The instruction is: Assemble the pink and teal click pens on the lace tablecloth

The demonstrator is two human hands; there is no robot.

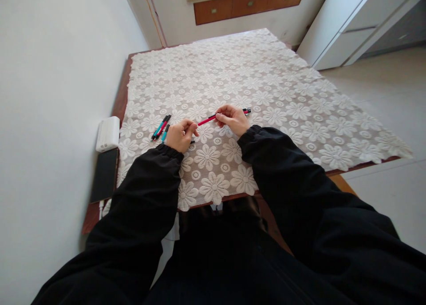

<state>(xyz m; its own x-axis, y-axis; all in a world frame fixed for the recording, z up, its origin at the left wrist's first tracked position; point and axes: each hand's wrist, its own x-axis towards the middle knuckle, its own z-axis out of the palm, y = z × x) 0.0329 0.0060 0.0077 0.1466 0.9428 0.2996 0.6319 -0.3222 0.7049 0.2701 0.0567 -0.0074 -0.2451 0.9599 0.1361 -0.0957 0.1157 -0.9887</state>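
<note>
My right hand (231, 118) pinches a red pen (205, 120) with a black part near the fingers. The pen points left, tilted slightly down. My left hand (182, 135) is closed close to its bare red end, thumb against fingers; whatever lies between those fingertips is too small to name. Beside the left hand, several teal, red and black pens (161, 127) lie together on the cloth. A teal pen (165, 134) is partly covered by that hand, and a small dark tip shows below its thumb. Behind my right hand, red and black pen ends (246, 111) stick out.
A lace tablecloth (213, 156) with flower shapes covers the wooden table. Along the left edge, by the wall, sit a white charger-like block (108, 134) and a dark phone (104, 175) with a white cable. A drawer unit (249, 5) stands beyond the table.
</note>
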